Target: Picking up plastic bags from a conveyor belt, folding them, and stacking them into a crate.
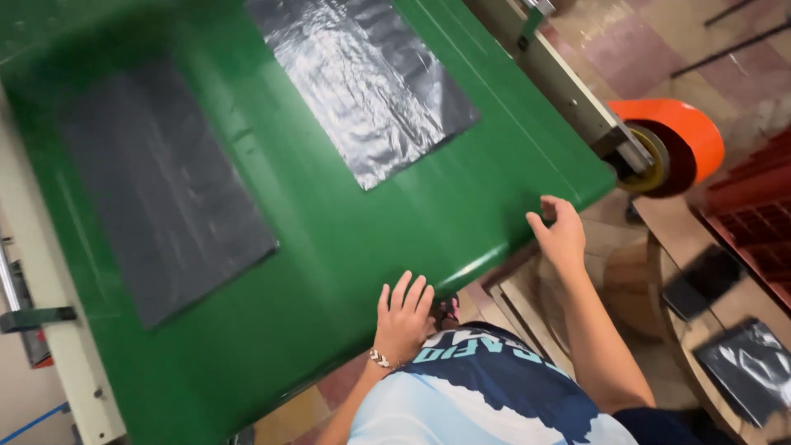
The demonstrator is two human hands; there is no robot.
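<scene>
Head view: left hand (pixel 404 320) flat on near edge of green belt (pixel 346 239), fingers spread, holding nothing, bracelet at wrist. Right hand (pixel 560 231) just off belt's near corner, fingers loosely curled, open, gripping nothing. Nearest black plastic sheet (pixel 362 82) lying flat on belt, well beyond both hands; second, duller sheet (pixel 165 189) beside it toward left. Orange roller (pixel 684 136) at belt's end, right. More black sheets (pixel 746 367) on round bench (pixel 659 247) lower right.

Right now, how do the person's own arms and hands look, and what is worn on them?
Both forearms are bare, with no gloves. The left hand has a beaded bracelet at the wrist. The right hand wears nothing visible. The shirt is light blue and navy.
</scene>
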